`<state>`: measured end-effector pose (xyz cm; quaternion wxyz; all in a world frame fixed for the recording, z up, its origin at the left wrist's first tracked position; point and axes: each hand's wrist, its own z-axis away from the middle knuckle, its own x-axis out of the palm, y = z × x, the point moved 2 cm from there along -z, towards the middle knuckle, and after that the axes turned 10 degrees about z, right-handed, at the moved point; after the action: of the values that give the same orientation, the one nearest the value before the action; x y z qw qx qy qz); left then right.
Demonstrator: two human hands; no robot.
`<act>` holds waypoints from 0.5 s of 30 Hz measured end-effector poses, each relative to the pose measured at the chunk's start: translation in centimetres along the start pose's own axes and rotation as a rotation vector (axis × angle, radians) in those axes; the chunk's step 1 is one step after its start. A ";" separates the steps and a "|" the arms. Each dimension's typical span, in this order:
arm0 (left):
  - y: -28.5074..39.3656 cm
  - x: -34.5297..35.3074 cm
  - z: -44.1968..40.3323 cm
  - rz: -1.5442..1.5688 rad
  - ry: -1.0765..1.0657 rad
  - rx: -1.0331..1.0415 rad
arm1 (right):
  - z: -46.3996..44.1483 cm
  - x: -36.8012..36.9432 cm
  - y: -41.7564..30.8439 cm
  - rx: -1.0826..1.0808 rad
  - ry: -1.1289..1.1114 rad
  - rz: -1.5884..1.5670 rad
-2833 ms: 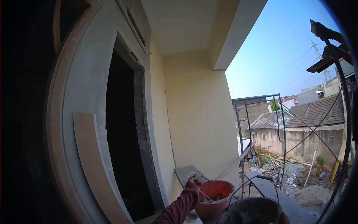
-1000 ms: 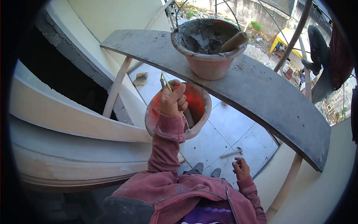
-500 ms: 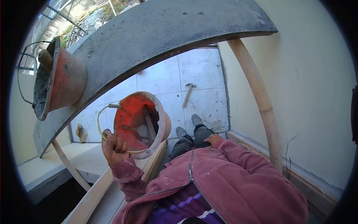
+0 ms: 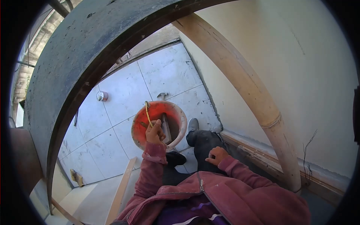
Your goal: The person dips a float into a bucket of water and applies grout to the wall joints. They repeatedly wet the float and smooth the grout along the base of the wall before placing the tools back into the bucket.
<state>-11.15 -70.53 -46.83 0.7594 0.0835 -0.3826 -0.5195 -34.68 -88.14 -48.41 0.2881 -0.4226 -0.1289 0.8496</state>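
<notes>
I see left hand (image 4: 155,132), fingers closed round yellow handle (image 4: 147,111) of red bucket (image 4: 173,108), tool (image 4: 166,128) inside. Bucket over tiled floor (image 4: 123,90), hammer (image 4: 162,95) just beyond rim. Right hand (image 4: 217,155) at trouser leg, fingers loosely curled, holding nothing I can see.

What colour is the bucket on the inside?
The bucket is bright orange-red inside, with greyish smears; the current head view shows it best.
</notes>
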 end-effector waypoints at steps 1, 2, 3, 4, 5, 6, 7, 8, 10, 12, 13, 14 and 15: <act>-2.0 -0.4 -2.7 -0.039 0.007 -0.029 | -1.5 1.1 2.6 0.041 0.213 0.067; -3.8 -0.6 -5.5 -0.036 -0.025 -0.029 | -3.3 1.5 3.9 0.056 0.239 0.078; -5.6 -0.9 -8.0 -0.068 -0.030 -0.036 | -5.1 1.6 5.2 0.266 0.289 0.162; -7.2 -1.3 -10.4 -0.098 -0.032 -0.037 | -7.0 1.7 6.5 0.471 0.338 0.244; -8.7 -1.5 -12.6 -0.084 -0.052 -0.025 | -9.3 2.1 7.6 0.528 0.090 0.226; -10.5 -1.7 -14.8 -0.040 -0.068 -0.084 | -11.3 2.1 8.7 0.522 0.109 0.241; -12.2 -2.3 -16.8 -0.001 -0.080 -0.143 | -13.3 2.5 9.5 0.424 0.114 0.219; -13.5 -2.3 -18.4 0.005 -0.092 -0.129 | -15.2 3.0 10.3 0.328 0.116 0.195; -16.3 -1.6 -20.8 -0.037 -0.187 -0.131 | -17.6 3.1 11.9 0.265 0.139 0.215; -18.3 -1.4 -22.9 -0.041 -0.242 -0.117 | -18.2 3.7 12.5 0.219 0.146 0.219; -19.3 -1.4 -23.8 -0.047 -0.301 -0.098 | -18.2 3.9 12.7 0.166 0.229 0.158; -20.4 -1.7 -24.5 -0.060 -0.317 -0.096 | -18.2 4.1 12.8 0.113 0.319 0.095; -21.4 -1.9 -25.1 0.000 -0.402 -0.129 | -18.0 4.6 12.6 0.088 0.439 0.086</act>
<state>-10.18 -85.27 -76.37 0.6715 -0.0708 -0.4925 -0.5491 -27.40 -95.90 -68.16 0.2911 -0.5896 -0.0078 0.7534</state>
